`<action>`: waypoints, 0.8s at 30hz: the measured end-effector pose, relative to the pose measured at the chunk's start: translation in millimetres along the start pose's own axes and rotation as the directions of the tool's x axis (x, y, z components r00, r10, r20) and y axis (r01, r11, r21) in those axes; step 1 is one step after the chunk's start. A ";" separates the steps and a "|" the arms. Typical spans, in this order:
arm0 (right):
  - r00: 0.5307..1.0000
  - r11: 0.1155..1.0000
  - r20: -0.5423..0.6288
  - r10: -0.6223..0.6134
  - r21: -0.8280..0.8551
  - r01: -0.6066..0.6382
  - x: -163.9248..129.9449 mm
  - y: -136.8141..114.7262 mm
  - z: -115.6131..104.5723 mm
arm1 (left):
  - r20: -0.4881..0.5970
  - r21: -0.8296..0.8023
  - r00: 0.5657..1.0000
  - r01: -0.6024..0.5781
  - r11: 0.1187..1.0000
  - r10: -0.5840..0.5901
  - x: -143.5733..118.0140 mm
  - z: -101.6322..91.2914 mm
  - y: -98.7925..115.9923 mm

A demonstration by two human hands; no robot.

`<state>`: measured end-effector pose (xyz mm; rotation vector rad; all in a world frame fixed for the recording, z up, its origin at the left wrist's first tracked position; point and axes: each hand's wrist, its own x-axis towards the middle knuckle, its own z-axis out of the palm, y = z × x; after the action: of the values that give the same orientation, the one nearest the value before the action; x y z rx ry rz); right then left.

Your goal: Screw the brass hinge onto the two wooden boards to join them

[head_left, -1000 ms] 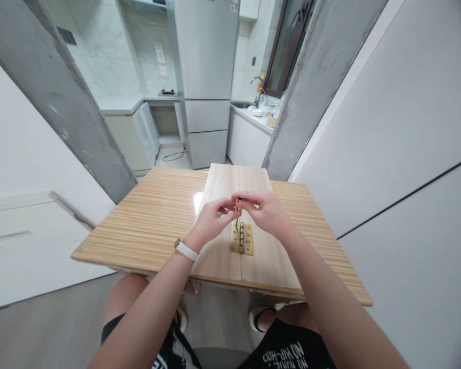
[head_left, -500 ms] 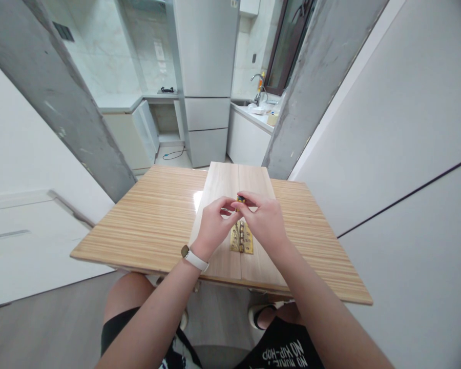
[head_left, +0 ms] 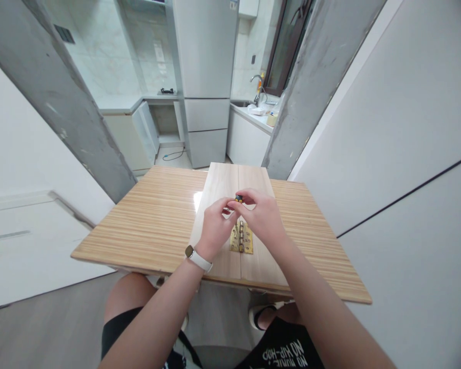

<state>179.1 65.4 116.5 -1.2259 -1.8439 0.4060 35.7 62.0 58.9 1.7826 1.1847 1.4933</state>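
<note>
The hinge (head_left: 241,238) lies open across the seam between two pale boards (head_left: 223,179), near the close edge of the table (head_left: 161,215). Over the hinge's far end, my right hand (head_left: 264,215) pinches a black-and-yellow screwdriver (head_left: 238,198) between thumb and fingers. My left hand (head_left: 216,221) curls in from the left; whether its fingertips pinch anything, I cannot tell.

Screwdriver (head_left: 238,198): yellow handle, seen upright between fingertips a second ago, now mostly covered by right hand (head_left: 263,216); only dark, yellow-marked end left exposed. Shaft, earlier seen reaching down to brass hinge (head_left: 241,239), now largely hidden. Right hand shifted leftward. Left hand (head_left: 217,221) brought slightly rightward; wristwatch (head_left: 198,260) turned, more of its face shown.
</note>
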 end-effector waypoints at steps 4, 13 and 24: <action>0.992 0.992 0.121 -0.030 0.126 0.015 10.0 3.6 -11.0 | 0.023 -0.039 1.000 -0.010 0.999 0.011 5.1 -3.8 -7.8; 0.866 0.933 0.452 -0.212 0.357 0.042 24.0 12.6 -34.6 | 0.250 -0.168 0.968 0.045 0.985 -0.001 22.3 -7.7 -28.0; 0.905 0.924 0.383 -0.184 0.381 0.026 17.6 25.7 -16.7 | 0.387 -0.343 0.921 0.190 0.920 -0.046 29.0 -14.6 -40.6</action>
<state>204.9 89.5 117.5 -0.8147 -2.0525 0.9647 10.2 104.5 43.3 1.6017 0.7431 1.1477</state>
